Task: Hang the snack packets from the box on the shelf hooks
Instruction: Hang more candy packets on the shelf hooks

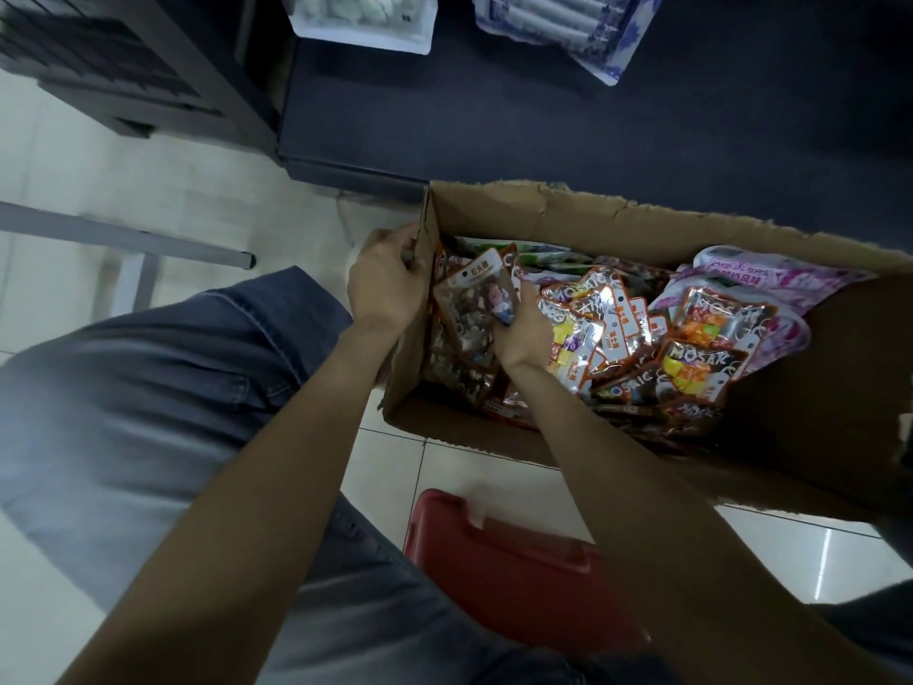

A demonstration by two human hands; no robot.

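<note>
At the far left a leg in blue jeans (163, 388) fills the frame, so the person is probably crouched or seated low beside the work. The left hand (388, 284) grips the left wall of the cardboard box (593, 212), fingers curled over its edge, likely to steady it or tip it open while the other hand digs. Just inside that wall stands a brown snack packet (469, 309) with a clear window, a small cartoon figure and Chinese characters on a white tag. The right hand (521, 333) pinches this packet at its right edge, apparently picking it out for hanging. Further right, more packets (691, 358) lie heaped loose in the box; several read "MOSAIC" in white letters. A purple bag (770, 279) lies at the far side, its print too small to read. No shelf hooks are in view. A red stool (499, 566) sits below the box on the tiled floor (74, 155).
</note>
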